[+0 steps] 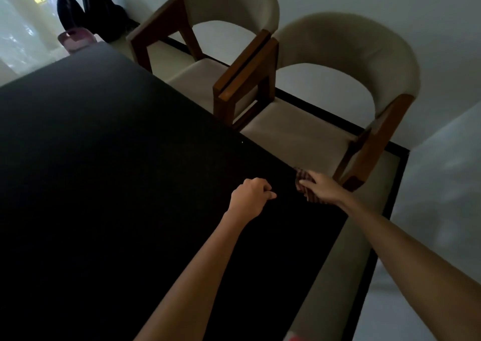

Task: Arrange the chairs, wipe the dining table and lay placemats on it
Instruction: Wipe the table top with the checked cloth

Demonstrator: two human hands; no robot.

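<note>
A black dining table (109,163) fills the left and middle of the head view. Two cream upholstered chairs with brown wooden frames stand along its right side: the near chair (346,54) and the far chair (229,2), both pushed in with seats partly under the table edge. My right hand (321,188) presses a reddish striped cloth (303,181) onto the table close to its right edge, next to the near chair's front leg. My left hand (251,197) rests on the tabletop a little to the left, fingers curled into a loose fist, holding nothing.
A beige rug with a dark border (390,197) lies under the chairs. Beyond the table's far end stand a pink-purple container (75,38) and dark bags (86,9) against the wall. White wall rises behind the chairs.
</note>
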